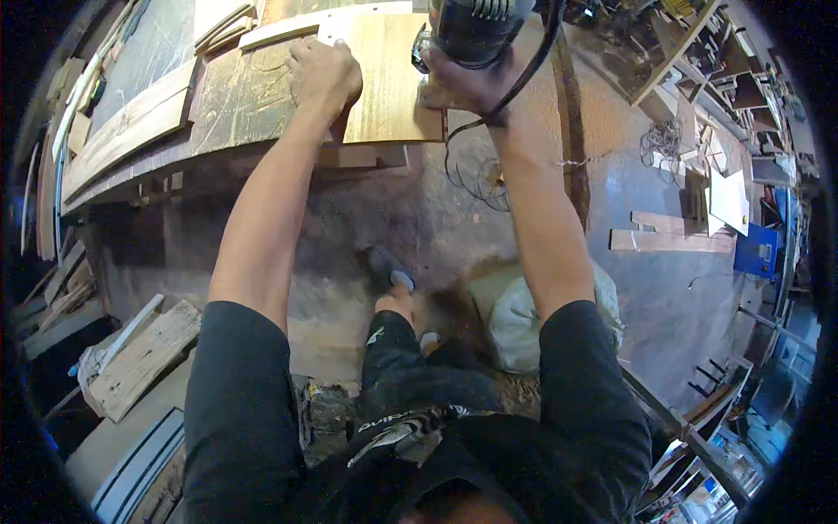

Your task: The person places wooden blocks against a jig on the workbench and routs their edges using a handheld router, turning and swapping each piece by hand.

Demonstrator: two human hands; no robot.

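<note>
A pale wooden board [384, 83] lies across the front edge of the workbench, its near end sticking out past the edge. My left hand [325, 74] is closed, knuckles bent, against the board's left side and just below a light wooden strip [279, 33]. What its curled fingers grip, if anything, is hidden. At the board's right edge, my right hand [467, 83] is wrapped round a dark corded power tool [471, 35] that looks like a router. A metal part shows on the tool's left side. Its black cord [534, 65] passes over my right wrist.
On the scratched workbench [240, 105] lie a long plank [131, 131] and thin wood pieces [225, 26]. A loose cord [476, 188] hangs right of the board. A pale sack [515, 327] stands near my legs; planks [672, 237] and a blue box [758, 251] are to the right.
</note>
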